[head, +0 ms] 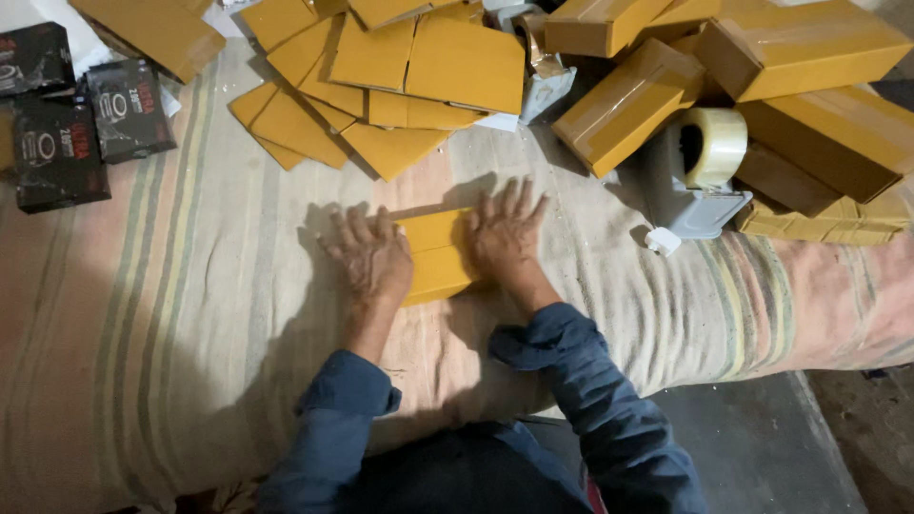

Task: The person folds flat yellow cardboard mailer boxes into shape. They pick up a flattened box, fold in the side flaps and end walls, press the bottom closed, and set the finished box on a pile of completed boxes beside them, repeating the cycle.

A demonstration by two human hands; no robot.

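Two flat palms, left hand (369, 255) & right hand (505, 233), fingers spread, atop yellow folded cardboard box (436, 255).

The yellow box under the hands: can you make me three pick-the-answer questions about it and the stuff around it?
1. Where is the tape dispenser?
A. right of the hands
B. left of the hands
C. on the floor

2. What colour are the small boxes at far left?
A. white
B. black
C. green

3. How do the hands touch the flat yellow box?
A. pressing flat on it
B. lifting it high
C. not touching it

Answers: 1 A, it sits by the brown cartons on the right. 2 B, they are black with pictures. 3 A, left hand and right hand lie spread on its ends, on the striped cloth.
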